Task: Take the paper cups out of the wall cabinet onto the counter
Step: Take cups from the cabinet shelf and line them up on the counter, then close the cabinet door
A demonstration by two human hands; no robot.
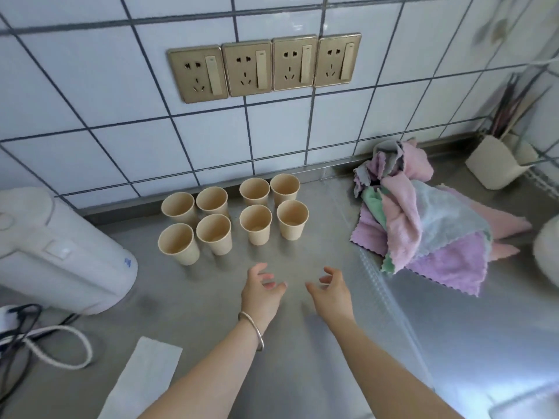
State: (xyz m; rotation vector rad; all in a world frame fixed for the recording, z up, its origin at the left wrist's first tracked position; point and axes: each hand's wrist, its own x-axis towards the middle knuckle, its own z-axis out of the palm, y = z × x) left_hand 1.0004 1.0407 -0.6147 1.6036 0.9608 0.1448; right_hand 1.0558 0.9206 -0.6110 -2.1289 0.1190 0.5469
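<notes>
Several tan paper cups [255,223] stand upright in two rows on the steel counter [211,297], close to the tiled wall. My left hand [261,291], a bangle on its wrist, hovers over the counter just in front of the cups, fingers loosely spread and holding nothing. My right hand [331,290] hovers beside it, a short gap apart, fingers also relaxed and empty. Neither hand touches a cup. The wall cabinet is out of view.
A white kettle [60,252] stands at the left with cables [45,343] beside it. A heap of pink, purple and grey cloths [429,225] lies at the right. A white holder with chopsticks [496,164] sits at the back right. Four sockets [266,68] are on the wall. White paper [142,379] lies near the front.
</notes>
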